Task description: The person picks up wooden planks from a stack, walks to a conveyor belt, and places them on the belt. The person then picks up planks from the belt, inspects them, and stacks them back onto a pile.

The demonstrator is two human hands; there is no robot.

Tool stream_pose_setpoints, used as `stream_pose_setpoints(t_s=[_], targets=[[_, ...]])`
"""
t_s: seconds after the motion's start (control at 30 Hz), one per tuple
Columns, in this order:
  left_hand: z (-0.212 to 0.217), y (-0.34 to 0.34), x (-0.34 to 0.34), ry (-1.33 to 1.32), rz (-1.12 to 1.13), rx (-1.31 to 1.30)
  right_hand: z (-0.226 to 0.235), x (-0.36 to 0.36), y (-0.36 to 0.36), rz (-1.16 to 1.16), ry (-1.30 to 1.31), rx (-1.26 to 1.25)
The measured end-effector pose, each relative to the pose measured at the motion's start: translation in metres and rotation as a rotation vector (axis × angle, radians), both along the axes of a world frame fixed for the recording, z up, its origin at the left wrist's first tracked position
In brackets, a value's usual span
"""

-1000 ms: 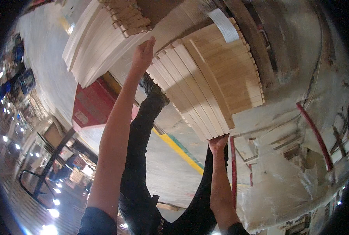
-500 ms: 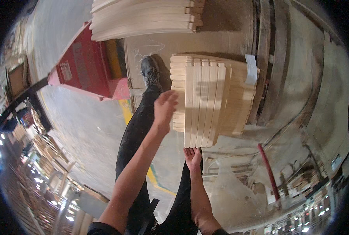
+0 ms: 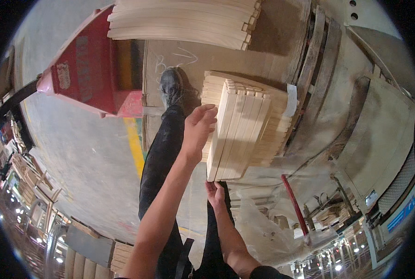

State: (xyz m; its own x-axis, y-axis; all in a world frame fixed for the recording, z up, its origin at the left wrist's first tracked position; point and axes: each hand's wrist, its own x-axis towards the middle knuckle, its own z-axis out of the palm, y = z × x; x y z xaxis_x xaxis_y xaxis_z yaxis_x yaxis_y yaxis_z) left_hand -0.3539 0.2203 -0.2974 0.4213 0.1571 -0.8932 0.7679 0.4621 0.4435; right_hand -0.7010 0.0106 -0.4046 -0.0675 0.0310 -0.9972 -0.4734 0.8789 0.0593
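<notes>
A bundle of pale wooden strips [image 3: 239, 132] lies at a slant on a lower stack of similar strips [image 3: 272, 139]. My right hand [image 3: 215, 193] is palm up at the bundle's near end, its fingers stretched out against or just under the strip ends. Beside the bundle's left face is my left hand [image 3: 200, 128], fingers loosely bent and apart with nothing in them. Whether its fingertips touch the wood I cannot tell.
A larger stack of wooden strips [image 3: 184, 21] lies at the far side on cardboard [image 3: 207, 58]. My shoe [image 3: 171, 86] stands on that cardboard. A red metal stand [image 3: 84, 69] is at left, a wooden pallet [image 3: 317, 69] at right, a red bar [image 3: 295, 204] lower right.
The bundle's near end has swung left, and more of its left side shows. My right hand has moved left with that end. My left hand stays beside the bundle.
</notes>
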Motion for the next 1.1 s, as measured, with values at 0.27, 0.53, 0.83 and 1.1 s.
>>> stream_pose_setpoints(t_s=[0.27, 0.53, 0.83, 1.1], targets=[[0.006, 0.0, 0.006, 0.017, 0.033, -0.034, 0.009, -0.002, -0.004, 0.026, 0.083, 0.009], [0.005, -0.013, 0.003, 0.004, 0.007, -0.022, 0.004, 0.017, 0.003, 0.101, 0.083, 0.056], [0.005, -0.023, -0.005, -0.013, 0.022, -0.036, -0.001, 0.01, -0.005, 0.079, 0.063, 0.062], [-0.012, -0.028, -0.008, -0.015, -0.031, -0.046, 0.002, 0.015, -0.005, 0.176, 0.066, 0.04]])
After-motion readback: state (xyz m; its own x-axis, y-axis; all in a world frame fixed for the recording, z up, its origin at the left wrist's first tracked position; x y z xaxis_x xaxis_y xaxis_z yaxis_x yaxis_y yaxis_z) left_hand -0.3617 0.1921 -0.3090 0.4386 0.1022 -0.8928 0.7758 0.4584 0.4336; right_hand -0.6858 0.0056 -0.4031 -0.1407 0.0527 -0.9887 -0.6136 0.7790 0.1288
